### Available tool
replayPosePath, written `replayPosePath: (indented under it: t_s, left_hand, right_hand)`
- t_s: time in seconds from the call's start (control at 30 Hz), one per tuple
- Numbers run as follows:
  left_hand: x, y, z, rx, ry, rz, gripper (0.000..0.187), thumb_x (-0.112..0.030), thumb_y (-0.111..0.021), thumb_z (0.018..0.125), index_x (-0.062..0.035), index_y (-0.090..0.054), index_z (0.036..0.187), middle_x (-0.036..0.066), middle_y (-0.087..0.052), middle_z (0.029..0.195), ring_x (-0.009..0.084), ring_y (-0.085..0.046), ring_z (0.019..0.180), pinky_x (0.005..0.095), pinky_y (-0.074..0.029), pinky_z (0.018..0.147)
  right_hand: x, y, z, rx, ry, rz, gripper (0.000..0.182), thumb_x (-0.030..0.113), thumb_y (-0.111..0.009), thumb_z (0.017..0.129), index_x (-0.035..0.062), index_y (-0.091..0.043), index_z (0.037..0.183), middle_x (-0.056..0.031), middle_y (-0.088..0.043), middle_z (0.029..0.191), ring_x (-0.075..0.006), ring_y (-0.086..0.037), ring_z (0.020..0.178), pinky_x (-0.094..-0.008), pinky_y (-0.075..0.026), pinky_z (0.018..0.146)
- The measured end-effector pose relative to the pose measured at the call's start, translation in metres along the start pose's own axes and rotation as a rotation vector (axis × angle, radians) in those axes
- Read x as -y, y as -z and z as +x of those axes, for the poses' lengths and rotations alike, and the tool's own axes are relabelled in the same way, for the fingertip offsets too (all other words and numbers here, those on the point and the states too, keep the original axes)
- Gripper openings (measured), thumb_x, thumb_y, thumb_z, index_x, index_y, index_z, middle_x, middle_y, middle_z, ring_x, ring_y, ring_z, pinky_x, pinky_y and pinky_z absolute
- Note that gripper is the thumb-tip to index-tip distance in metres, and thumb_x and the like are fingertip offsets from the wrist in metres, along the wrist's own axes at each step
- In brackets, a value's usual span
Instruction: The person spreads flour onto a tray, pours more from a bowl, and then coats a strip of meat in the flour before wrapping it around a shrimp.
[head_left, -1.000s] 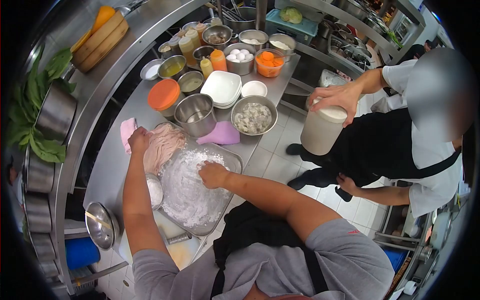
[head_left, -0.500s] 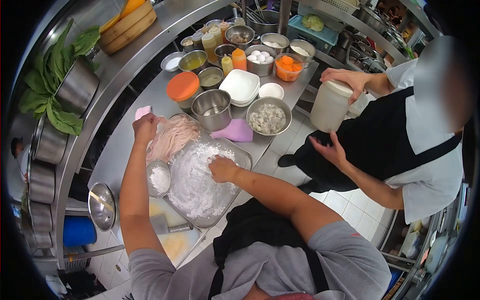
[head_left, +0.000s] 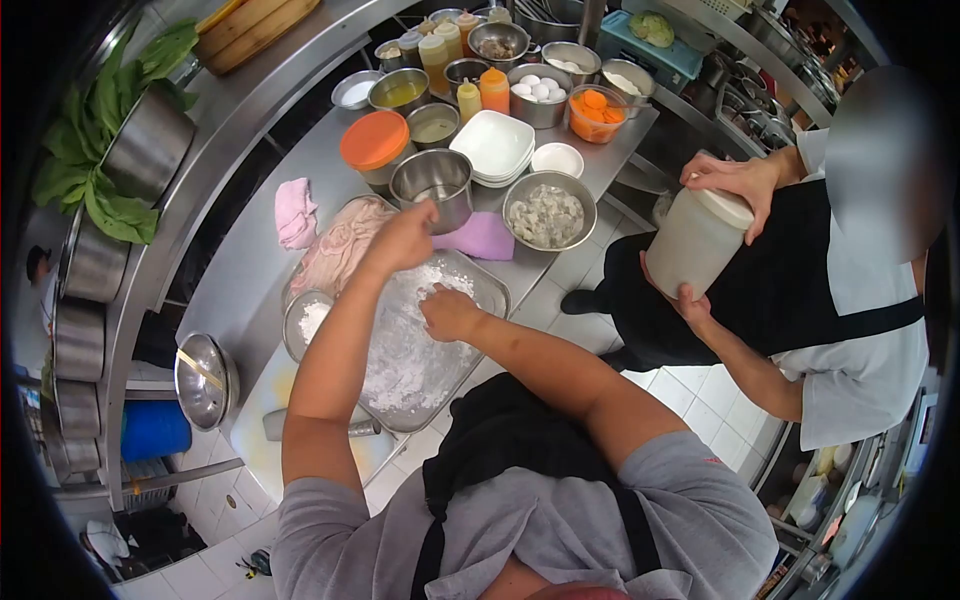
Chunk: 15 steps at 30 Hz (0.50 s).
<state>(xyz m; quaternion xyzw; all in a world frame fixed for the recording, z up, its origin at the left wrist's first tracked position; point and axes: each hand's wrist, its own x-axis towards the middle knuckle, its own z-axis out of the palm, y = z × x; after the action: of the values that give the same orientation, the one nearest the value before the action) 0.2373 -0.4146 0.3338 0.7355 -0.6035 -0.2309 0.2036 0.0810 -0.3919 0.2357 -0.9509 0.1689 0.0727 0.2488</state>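
My left hand (head_left: 403, 238) is closed in front of the steel pot (head_left: 432, 186), its fingertips overlapping the pot's lower wall; what it holds, if anything, is hidden. With its fingers curled together, my right hand (head_left: 450, 313) touches the white powder on the metal tray (head_left: 488, 282); anything within its grip is too small to name. Pale, stringy meat (head_left: 335, 250) lies at the tray's back left. A small bowl of powder (head_left: 309, 318) sits left of the tray, partly behind my left forearm.
A co-worker at the right holds a lidded container (head_left: 690, 242). Behind the tray stand a bowl of shrimp-like pieces (head_left: 545, 213), white dishes (head_left: 492, 147), eggs (head_left: 538, 89) and an orange-lidded tub (head_left: 375, 140). A cleaver (head_left: 345, 428) lies at the front left.
My left hand has moved right, from beside the meat to the pot. My right hand stays at the powder. The co-worker's container is tilted more, with the lower hand now against it.
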Motion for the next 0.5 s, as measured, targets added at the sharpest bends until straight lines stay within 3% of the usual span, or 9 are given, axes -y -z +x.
replayPosePath:
  t_s: [0.07, 0.13, 0.23, 0.3, 0.33, 0.43, 0.47, 0.5]
  left_hand:
    - [-0.02, -0.022, 0.003, 0.089, -0.183, -0.117, 0.029, 0.0, -0.056, 0.078, -0.0046, -0.054, 0.107, 0.019, -0.066, 0.096, 0.0367, -0.065, 0.09, 0.042, -0.051, 0.081]
    - [-0.02, -0.047, 0.019, 0.092, -0.17, -0.166, 0.028, 0.0, -0.056, 0.078, -0.0038, -0.055, 0.106, 0.018, -0.066, 0.093, 0.0353, -0.065, 0.089, 0.0413, -0.051, 0.08]
    - [-0.008, -0.066, 0.041, 0.079, -0.124, -0.196, 0.024, 0.002, -0.056, 0.077, -0.0012, -0.056, 0.101, 0.016, -0.065, 0.088, 0.0332, -0.065, 0.087, 0.04, -0.051, 0.079]
    - [0.004, -0.071, 0.052, 0.067, -0.082, -0.215, 0.021, 0.002, -0.055, 0.077, -0.0005, -0.057, 0.098, 0.017, -0.065, 0.088, 0.0331, -0.065, 0.087, 0.0392, -0.051, 0.079]
    - [0.001, -0.069, 0.053, 0.071, -0.082, -0.216, 0.021, 0.002, -0.055, 0.077, -0.0005, -0.057, 0.098, 0.017, -0.065, 0.088, 0.0331, -0.065, 0.087, 0.0392, -0.051, 0.079]
    - [-0.02, -0.055, 0.058, 0.058, -0.039, -0.267, 0.021, 0.004, -0.053, 0.077, -0.0007, -0.058, 0.096, 0.016, -0.066, 0.087, 0.0316, -0.065, 0.086, 0.0379, -0.051, 0.079]
    - [-0.027, -0.053, 0.067, 0.02, -0.101, -0.265, 0.021, 0.005, -0.051, 0.077, -0.0013, -0.058, 0.095, 0.012, -0.065, 0.088, 0.0247, -0.063, 0.084, 0.0342, -0.05, 0.078]
    - [-0.037, -0.049, 0.075, -0.017, -0.164, -0.263, 0.021, 0.007, -0.05, 0.076, -0.0018, -0.058, 0.093, 0.008, -0.064, 0.088, 0.0177, -0.061, 0.082, 0.0305, -0.049, 0.076]
  right_hand:
    - [-0.004, -0.011, 0.003, -0.044, 0.008, -0.003, 0.025, 0.022, -0.064, 0.084, 0.0029, -0.073, 0.097, -0.0157, -0.07, 0.111, -0.0325, -0.057, 0.119, -0.0453, -0.05, 0.099]
    - [-0.013, -0.019, 0.004, -0.093, 0.02, -0.016, 0.027, 0.027, -0.068, 0.084, 0.0026, -0.072, 0.094, -0.0165, -0.07, 0.107, -0.033, -0.06, 0.115, -0.0459, -0.05, 0.099]
    - [-0.025, -0.019, 0.004, -0.246, 0.053, 0.202, 0.029, 0.027, -0.068, 0.086, 0.0018, -0.072, 0.1, -0.0185, -0.071, 0.108, -0.0304, -0.066, 0.107, -0.0434, -0.051, 0.097]
    - [-0.041, -0.01, -0.011, -0.44, -0.068, 0.816, 0.035, 0.027, -0.069, 0.088, 0.0015, -0.071, 0.112, -0.0202, -0.072, 0.109, -0.0271, -0.071, 0.098, -0.0391, -0.053, 0.095]
    - [-0.039, 0.023, -0.034, -0.302, -0.278, 0.952, 0.038, 0.024, -0.07, 0.09, -0.0013, -0.068, 0.118, -0.0184, -0.073, 0.108, -0.0273, -0.072, 0.093, -0.0364, -0.054, 0.09]
    - [-0.077, 0.017, -0.074, -0.307, -0.137, 1.915, 0.039, 0.028, -0.061, 0.098, -0.005, -0.065, 0.118, -0.0201, -0.07, 0.116, -0.0306, -0.069, 0.105, -0.0426, -0.053, 0.095]
    - [-0.085, 0.027, -0.093, -0.24, -0.072, 2.16, 0.041, 0.029, -0.057, 0.101, -0.0062, -0.063, 0.12, -0.0211, -0.068, 0.121, -0.0317, -0.067, 0.109, -0.0433, -0.052, 0.098]
    - [-0.095, 0.027, -0.107, -0.247, -0.071, 2.162, 0.041, 0.029, -0.057, 0.101, -0.0062, -0.063, 0.12, -0.0211, -0.068, 0.121, -0.0317, -0.067, 0.109, -0.0433, -0.052, 0.098]
